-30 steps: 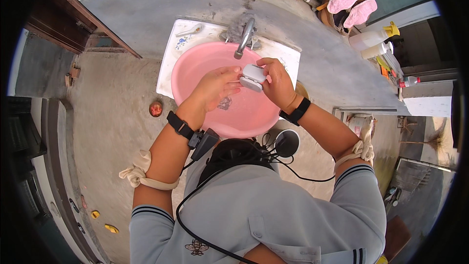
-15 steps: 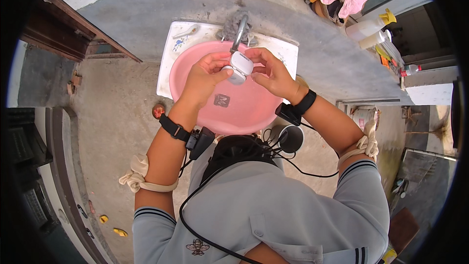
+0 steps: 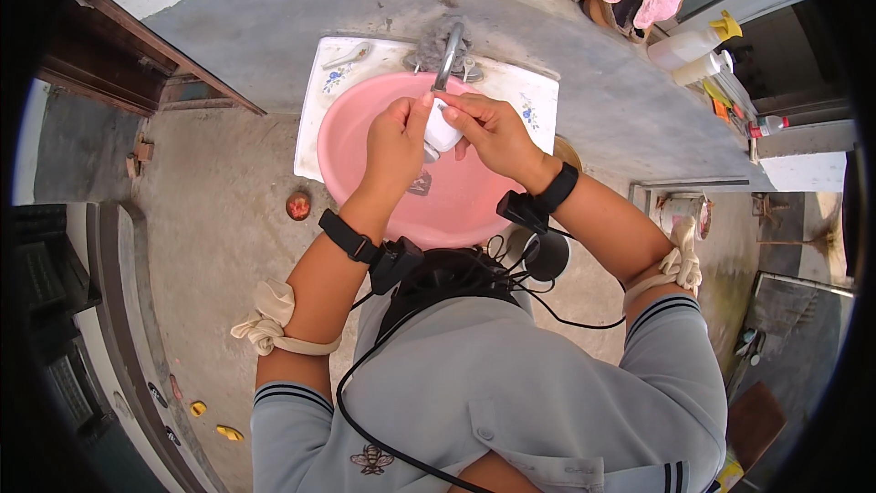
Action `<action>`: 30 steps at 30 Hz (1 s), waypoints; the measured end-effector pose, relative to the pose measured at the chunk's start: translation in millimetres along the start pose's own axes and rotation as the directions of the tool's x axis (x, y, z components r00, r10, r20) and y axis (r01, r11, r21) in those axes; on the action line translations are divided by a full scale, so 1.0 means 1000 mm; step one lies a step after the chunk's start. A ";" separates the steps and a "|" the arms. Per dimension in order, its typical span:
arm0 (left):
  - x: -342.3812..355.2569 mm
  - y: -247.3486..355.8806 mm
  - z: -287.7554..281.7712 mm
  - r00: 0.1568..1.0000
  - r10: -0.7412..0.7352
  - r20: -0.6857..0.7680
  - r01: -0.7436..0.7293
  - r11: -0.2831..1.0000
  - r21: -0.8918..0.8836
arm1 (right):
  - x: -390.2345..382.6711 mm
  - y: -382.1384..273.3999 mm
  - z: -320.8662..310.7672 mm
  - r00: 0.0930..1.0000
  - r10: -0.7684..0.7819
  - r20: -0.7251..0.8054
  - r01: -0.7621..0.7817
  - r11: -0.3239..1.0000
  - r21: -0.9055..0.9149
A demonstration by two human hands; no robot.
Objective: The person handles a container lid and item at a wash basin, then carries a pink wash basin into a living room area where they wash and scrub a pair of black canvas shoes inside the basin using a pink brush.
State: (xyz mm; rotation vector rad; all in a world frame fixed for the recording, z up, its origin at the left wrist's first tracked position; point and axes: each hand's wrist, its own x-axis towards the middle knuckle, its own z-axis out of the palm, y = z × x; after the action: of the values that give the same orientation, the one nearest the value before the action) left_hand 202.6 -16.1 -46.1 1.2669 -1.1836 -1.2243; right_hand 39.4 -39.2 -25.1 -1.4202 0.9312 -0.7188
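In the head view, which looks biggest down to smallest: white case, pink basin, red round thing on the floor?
Pink basin
White case, partly covered
Red round thing
The case is nearer the camera than the red thing, so true sizes may differ.

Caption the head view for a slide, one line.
The left hand and right hand hold a small white case near the curved metal faucet, above a pink basin.
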 end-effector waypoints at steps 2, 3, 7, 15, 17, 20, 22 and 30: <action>0.004 0.006 -0.003 0.978 -0.168 -0.124 0.174 0.984 0.046 | 0.000 -0.004 0.004 0.999 0.011 0.034 -0.014 0.997 0.077; 0.003 0.010 -0.004 0.978 -0.169 -0.125 0.176 0.983 0.047 | 0.001 -0.007 0.005 0.999 -0.014 0.050 0.009 0.996 0.092; 0.000 0.016 -0.011 0.995 -0.080 0.053 0.085 0.991 -0.103 | 0.003 -0.011 0.000 0.987 -0.085 0.139 0.070 0.991 0.112; -0.001 0.011 -0.020 0.964 0.155 0.214 -0.121 0.979 -0.163 | 0.011 -0.021 -0.013 0.995 -0.032 0.090 0.021 0.992 0.123; -0.001 0.011 -0.019 0.975 0.082 0.208 -0.059 0.992 -0.115 | 0.011 -0.026 -0.009 0.997 -0.018 0.070 0.010 0.993 0.116; -0.002 0.010 -0.017 0.989 0.072 0.128 -0.057 0.992 -0.115 | 0.011 -0.025 -0.007 0.996 -0.043 0.076 0.035 0.994 0.101; 0.000 0.014 -0.014 0.994 0.068 0.081 -0.058 0.991 -0.119 | 0.012 -0.023 -0.003 0.997 -0.041 0.062 0.034 0.993 0.117; 0.004 0.018 -0.018 0.999 0.029 0.015 -0.025 0.980 -0.199 | 0.014 -0.027 0.004 0.999 -0.009 0.045 0.002 0.986 0.166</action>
State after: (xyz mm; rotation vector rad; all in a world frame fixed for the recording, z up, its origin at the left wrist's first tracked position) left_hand 220.7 -21.1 -28.2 1.0904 -1.0592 -1.3017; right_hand 52.5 -51.1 0.0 -1.2875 0.8131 -0.7475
